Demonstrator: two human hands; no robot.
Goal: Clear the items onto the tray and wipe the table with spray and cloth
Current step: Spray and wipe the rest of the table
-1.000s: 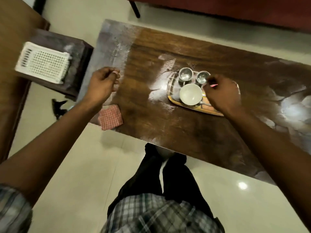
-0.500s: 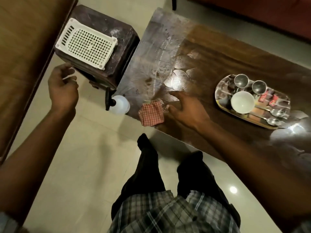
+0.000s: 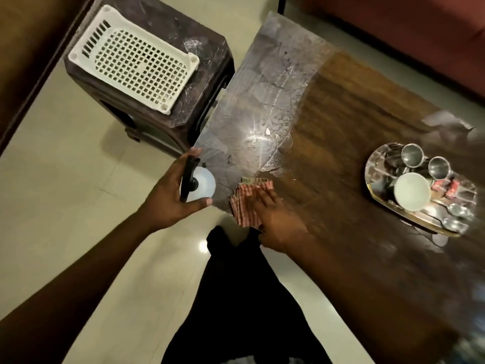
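Note:
A white spray bottle (image 3: 203, 183) with a black trigger stands at the near left corner of the dark wooden table (image 3: 341, 122). My left hand (image 3: 168, 200) curls round it, thumb below and fingers over the trigger. Just to its right lies a folded red checked cloth (image 3: 242, 208), and my right hand (image 3: 278, 222) rests flat on it with fingers spread. On the right, a steel tray (image 3: 372, 164) holds a white bowl (image 3: 412, 191), two steel cups (image 3: 412, 155), spoons (image 3: 456, 210) and small red packets (image 3: 446, 185).
A dark stool (image 3: 162, 127) carrying a white perforated basket (image 3: 133, 59) stands left of the table's end. A red sofa (image 3: 393, 22) runs behind the table and brown wooden furniture (image 3: 26, 48) lines the left. My legs stand at the table's near edge.
My right hand left the tray, crossed to the left and came down on the cloth. My left hand swung out over the floor, then closed in round the spray bottle. My view turned left.

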